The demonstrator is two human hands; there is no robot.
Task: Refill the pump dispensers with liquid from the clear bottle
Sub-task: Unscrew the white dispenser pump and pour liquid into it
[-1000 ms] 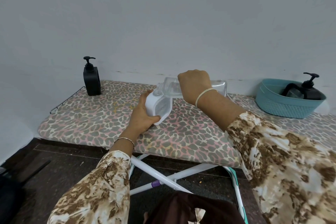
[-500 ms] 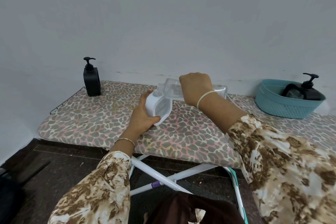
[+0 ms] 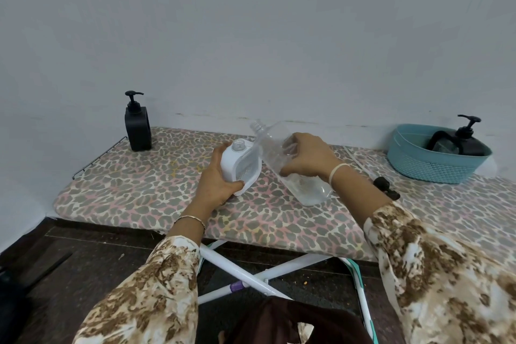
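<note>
My left hand (image 3: 216,179) grips a white dispenser bottle (image 3: 237,163) that stands on the ironing board with its pump off and its neck open. My right hand (image 3: 305,158) holds the clear bottle (image 3: 272,156), tilted with its open neck up to the left, above the white bottle, and its base low on the board. A little liquid lies in its base. A black pump head (image 3: 386,188) lies on the board behind my right wrist.
A black pump dispenser (image 3: 137,126) stands at the back left of the leopard-print ironing board (image 3: 139,190). A teal basket (image 3: 430,158) at the right holds another black pump dispenser (image 3: 466,139). A wall runs close behind the board.
The clear bottle was lying level with its neck at the white bottle's mouth. My right hand has swung it up, neck raised and base lowered toward the board.
</note>
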